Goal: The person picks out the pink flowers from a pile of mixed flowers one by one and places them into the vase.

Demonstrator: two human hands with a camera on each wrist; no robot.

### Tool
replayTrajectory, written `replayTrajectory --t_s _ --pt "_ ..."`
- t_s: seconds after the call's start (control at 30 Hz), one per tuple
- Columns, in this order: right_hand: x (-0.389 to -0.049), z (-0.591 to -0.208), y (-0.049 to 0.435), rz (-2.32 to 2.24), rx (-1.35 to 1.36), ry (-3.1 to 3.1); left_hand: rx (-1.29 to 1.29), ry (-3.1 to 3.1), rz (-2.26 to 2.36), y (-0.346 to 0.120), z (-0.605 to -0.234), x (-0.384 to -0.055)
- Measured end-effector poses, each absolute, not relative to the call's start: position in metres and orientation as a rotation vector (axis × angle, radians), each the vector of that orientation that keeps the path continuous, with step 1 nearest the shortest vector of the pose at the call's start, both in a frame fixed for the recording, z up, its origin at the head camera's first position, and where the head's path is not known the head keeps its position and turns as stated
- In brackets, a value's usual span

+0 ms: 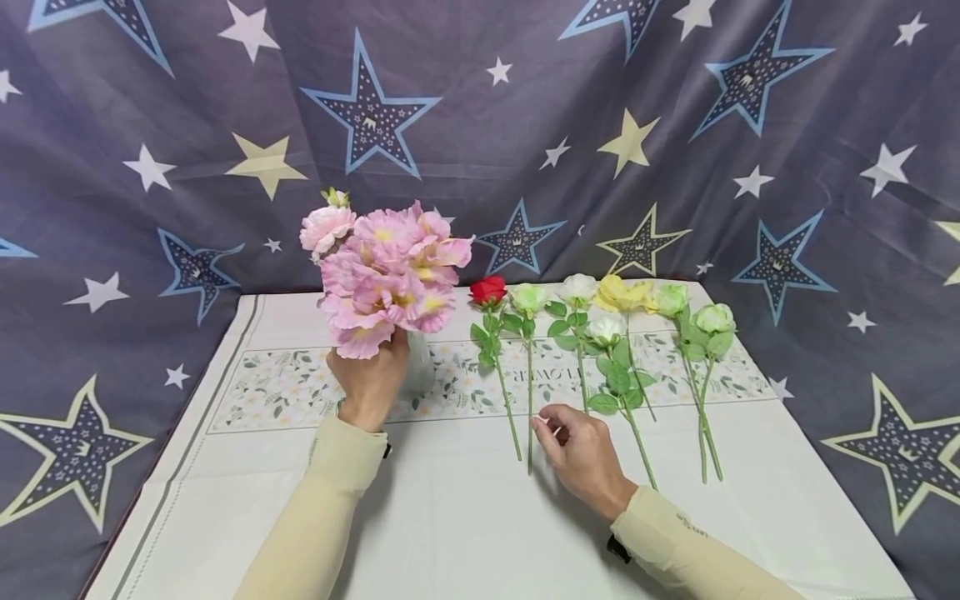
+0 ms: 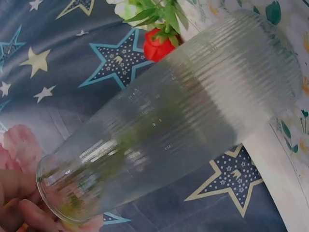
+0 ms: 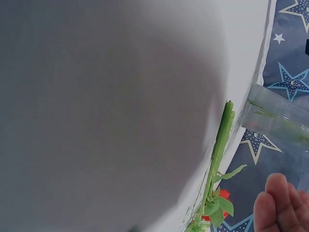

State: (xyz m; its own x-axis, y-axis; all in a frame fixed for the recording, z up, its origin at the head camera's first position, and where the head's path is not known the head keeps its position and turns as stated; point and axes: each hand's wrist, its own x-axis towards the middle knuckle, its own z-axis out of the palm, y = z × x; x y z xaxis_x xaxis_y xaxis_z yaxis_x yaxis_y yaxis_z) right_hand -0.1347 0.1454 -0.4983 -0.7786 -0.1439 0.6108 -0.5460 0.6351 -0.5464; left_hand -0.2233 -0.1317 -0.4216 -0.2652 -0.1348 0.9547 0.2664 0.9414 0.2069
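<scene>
A ribbed clear glass vase [image 2: 159, 121] stands at the table's left, mostly behind my left hand in the head view. Large pink flowers with yellow centres [image 1: 390, 275] and a smaller pale pink bloom [image 1: 327, 228] rise over it, stems inside the glass. Fingers of my left hand [image 1: 372, 379] curl under the pink blooms at the vase's rim, gripping there; the petals hide the exact hold. My right hand [image 1: 581, 454] hovers, loosely curled, beside the lower stem of a pale green rose [image 1: 528, 298], holding nothing. Left of that stem lies a red rose [image 1: 488, 290].
To the right lie white roses [image 1: 578, 289], a yellow flower [image 1: 624, 294] and two more green roses [image 1: 714, 317], stems toward me. A white tablecloth [image 1: 465, 517] with a floral band covers the table. A dark star-patterned curtain [image 1: 465, 100] hangs behind and at both sides.
</scene>
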Motion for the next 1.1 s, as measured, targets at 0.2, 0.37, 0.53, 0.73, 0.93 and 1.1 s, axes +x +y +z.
replayTrajectory --t_s 0.2,0.37,0.53,0.73,0.93,1.1 --pt "-0.135 -0.501 0.146 1.009 0.544 -2.319 -0.038 -1.962 -0.519 -0.132 -0.421 -0.218" --pt "-0.135 -0.502 0.146 1.001 0.538 -2.322 -0.062 -1.991 -0.498 -0.13 -0.427 -0.211" --pt "-0.136 -0.502 0.147 1.015 0.535 -2.32 -0.091 -1.963 -0.4 -0.127 -0.439 -0.204" --pt "-0.137 -0.502 0.15 1.019 0.529 -2.318 -0.146 -1.925 -0.449 -0.126 -0.45 -0.197" --pt "-0.141 -0.501 0.155 0.992 0.51 -2.325 -0.23 -1.928 -0.468 -0.131 -0.46 -0.191" --pt "-0.145 -0.498 0.162 0.916 0.485 -2.346 -0.267 -2.049 -0.511 -0.138 -0.465 -0.183"
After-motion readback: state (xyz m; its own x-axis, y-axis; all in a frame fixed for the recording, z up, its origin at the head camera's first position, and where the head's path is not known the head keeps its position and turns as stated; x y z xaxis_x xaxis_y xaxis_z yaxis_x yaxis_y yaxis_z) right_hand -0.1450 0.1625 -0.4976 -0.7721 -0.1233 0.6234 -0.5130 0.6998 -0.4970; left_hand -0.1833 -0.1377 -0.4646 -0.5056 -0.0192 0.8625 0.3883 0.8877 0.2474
